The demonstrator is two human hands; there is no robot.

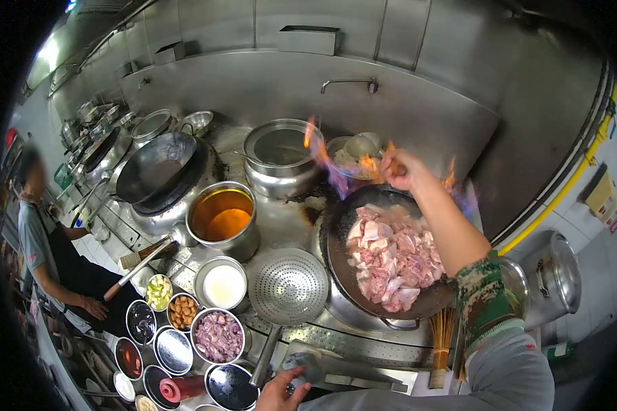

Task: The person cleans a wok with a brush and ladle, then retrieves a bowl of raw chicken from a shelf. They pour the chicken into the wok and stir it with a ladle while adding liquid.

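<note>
My right hand (399, 170) reaches over the far rim of a dark wok (339, 270), its fingers curled together; I cannot tell what is in them. Cut pieces of raw-looking meat (394, 257) fill much of the wok. Flames (370, 166) rise along its back edge, close to my fingers. Low at the bottom edge, my left hand (284, 392) has thumb and forefinger apart. It is beside the handle end of a perforated skimmer (288, 286) and a crumpled grey cloth (304, 366).
A pot of orange liquid (223, 214) and a lidded pot (281, 152) stand left of the wok. Bowls of chopped onion (217, 336) and other ingredients crowd the lower left. Bamboo brush (441, 335) stands at right. Another person (55, 253) is at far left.
</note>
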